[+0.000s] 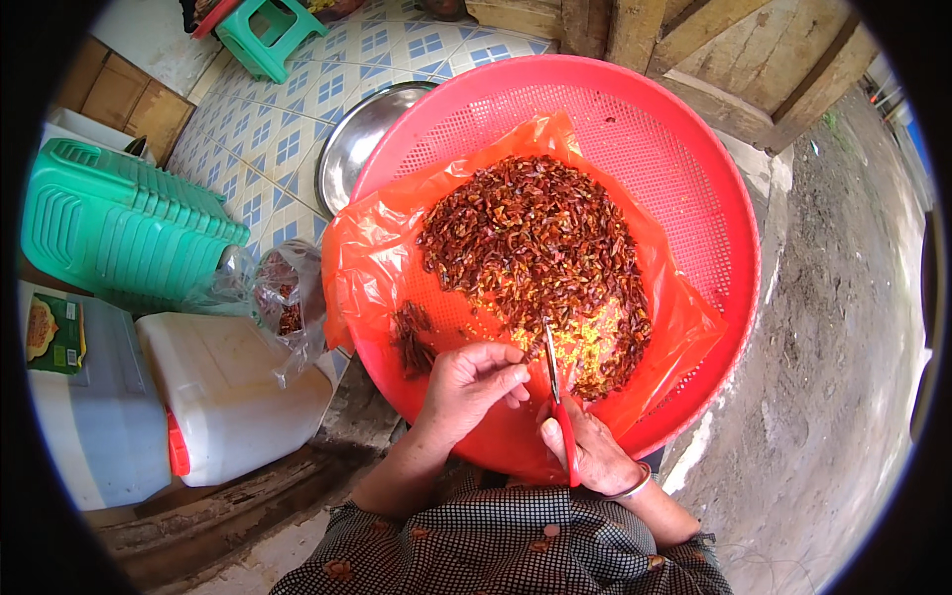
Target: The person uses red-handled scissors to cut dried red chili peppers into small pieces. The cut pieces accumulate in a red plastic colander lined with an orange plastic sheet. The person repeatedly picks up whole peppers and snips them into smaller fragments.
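Observation:
My right hand (591,450) holds red-handled scissors (552,364), their blades pointing up at the cut dried chilies. My left hand (476,383) is just left of the blades, thumb and fingertips pinched together; a small dark piece seems to show at them, too small to make out. Both hands are over a red plastic bag (368,275) spread in a round pink plastic basket (714,186). On the bag lies a large heap of cut dried red chilies (535,223), with yellow seeds (595,335) at its lower edge. A small bunch of whole dried chilies (413,338) lies left of my left hand.
A metal basin (349,149) is partly beneath the basket's left rim. Stacked green plastic stools (126,223), a clear bag of chilies (290,297) and plastic jerrycans (230,394) stand at the left. Another green stool (264,33) is at the upper left. A wooden door (744,67) is beyond the basket.

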Tool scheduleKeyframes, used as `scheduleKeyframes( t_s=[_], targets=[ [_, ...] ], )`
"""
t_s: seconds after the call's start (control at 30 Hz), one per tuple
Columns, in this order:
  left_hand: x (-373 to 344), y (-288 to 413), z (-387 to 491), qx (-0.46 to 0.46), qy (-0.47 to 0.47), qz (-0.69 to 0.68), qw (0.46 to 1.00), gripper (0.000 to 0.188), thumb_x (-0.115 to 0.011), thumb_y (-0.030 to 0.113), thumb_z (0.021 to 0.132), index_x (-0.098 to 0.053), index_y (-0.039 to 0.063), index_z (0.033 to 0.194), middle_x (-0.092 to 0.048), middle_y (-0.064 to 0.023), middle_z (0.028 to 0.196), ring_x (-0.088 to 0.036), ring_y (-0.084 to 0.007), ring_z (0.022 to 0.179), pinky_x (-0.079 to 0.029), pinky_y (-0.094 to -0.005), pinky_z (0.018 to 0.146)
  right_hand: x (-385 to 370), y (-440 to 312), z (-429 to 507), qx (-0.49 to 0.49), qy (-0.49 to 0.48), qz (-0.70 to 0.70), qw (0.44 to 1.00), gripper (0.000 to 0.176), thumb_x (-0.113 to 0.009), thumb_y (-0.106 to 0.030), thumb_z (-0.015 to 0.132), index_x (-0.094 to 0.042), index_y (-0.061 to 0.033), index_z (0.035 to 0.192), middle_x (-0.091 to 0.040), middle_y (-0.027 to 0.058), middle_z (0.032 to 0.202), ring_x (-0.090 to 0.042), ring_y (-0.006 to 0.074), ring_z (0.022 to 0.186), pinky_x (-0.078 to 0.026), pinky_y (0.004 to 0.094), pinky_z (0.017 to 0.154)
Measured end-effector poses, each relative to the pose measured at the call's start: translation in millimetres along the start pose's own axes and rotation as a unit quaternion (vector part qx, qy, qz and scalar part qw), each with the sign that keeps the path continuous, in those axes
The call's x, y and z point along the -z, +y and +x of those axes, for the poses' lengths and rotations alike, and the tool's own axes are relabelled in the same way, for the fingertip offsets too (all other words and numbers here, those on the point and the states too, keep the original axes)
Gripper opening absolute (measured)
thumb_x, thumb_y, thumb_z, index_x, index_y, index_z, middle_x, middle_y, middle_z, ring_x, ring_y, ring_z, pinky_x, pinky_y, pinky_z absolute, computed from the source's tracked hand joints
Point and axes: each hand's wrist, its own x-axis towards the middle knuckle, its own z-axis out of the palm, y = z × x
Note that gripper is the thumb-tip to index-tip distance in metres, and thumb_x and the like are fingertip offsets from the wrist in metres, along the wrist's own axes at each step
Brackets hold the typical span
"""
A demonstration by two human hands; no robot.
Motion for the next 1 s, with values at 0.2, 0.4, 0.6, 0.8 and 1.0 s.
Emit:
scheduleKeyframes(
  t_s=[0.2, 0.4, 0.6, 0.8, 1.0],
  targets=[
    [-10.4, -4.4, -2.2, 0.013, -0.033, 0.019, 0.999, 0.015, -0.062, 0.003, 0.091, -0.062, -0.004, 0.104, -0.068, -0.0071, 0.086, -0.066, -0.0119, 0.07, -0.055, -0.024, 0.061, -1.1, 3.4, 0.8, 0.009, 0.015, 0.026, 1.0, 0.064, -0.039, -0.057, 0.096, -0.047, 0.0035, 0.113, -0.059, 0.0293, 0.099, -0.057, 0.0454, 0.1, -0.045, 0.0491, 0.082],
    [-16.8, -8.5, -1.1, 0.023, -0.042, 0.028, 0.998, 0.014, -0.062, 0.004, 0.091, -0.064, -0.004, 0.103, -0.068, -0.0058, 0.084, -0.065, -0.0108, 0.069, -0.054, -0.0236, 0.063, -1.2, 0.1, -0.1, 0.024, 0.018, 0.041, 0.999, 0.059, -0.039, -0.051, 0.098, -0.048, 0.0037, 0.12, -0.061, 0.0279, 0.1, -0.06, 0.0441, 0.099, -0.046, 0.0496, 0.08],
    [-15.6, -12.0, 2.2, 0.009, -0.048, 0.031, 0.998, 0.015, -0.06, 0.004, 0.093, -0.063, -0.005, 0.104, -0.068, -0.0065, 0.086, -0.065, -0.0112, 0.069, -0.053, -0.0239, 0.062, 3.3, -11.3, -4.9, -0.03, 0.005, 0.112, 0.993, 0.054, -0.039, -0.047, 0.1, -0.05, 0.0003, 0.124, -0.063, 0.0232, 0.1, -0.062, 0.0405, 0.097, -0.048, 0.0465, 0.079],
    [-14.6, -14.0, 3.0, 0.002, -0.01, -0.001, 1.0, 0.016, -0.061, 0.003, 0.092, -0.062, -0.005, 0.107, -0.069, -0.0091, 0.088, -0.066, -0.0134, 0.07, -0.055, -0.0256, 0.062, -4.2, -3.3, 1.8, 0.057, 0.059, 0.099, 0.992, 0.061, -0.04, -0.053, 0.097, -0.044, -0.0012, 0.13, -0.062, 0.0248, 0.101, -0.06, 0.0428, 0.1, -0.047, 0.0476, 0.082],
    [-15.1, -13.3, 4.7, -0.004, -0.014, -0.031, 0.999, 0.017, -0.061, 0.006, 0.093, -0.062, -0.004, 0.107, -0.069, -0.0084, 0.087, -0.065, -0.0118, 0.07, -0.054, -0.0241, 0.063, -8.5, 7.5, 2.9, 0.078, 0.069, 0.006, 0.995, 0.065, -0.039, -0.056, 0.096, -0.043, 0.0039, 0.122, -0.06, 0.0292, 0.1, -0.058, 0.0456, 0.101, -0.045, 0.0495, 0.085]
  ],
)
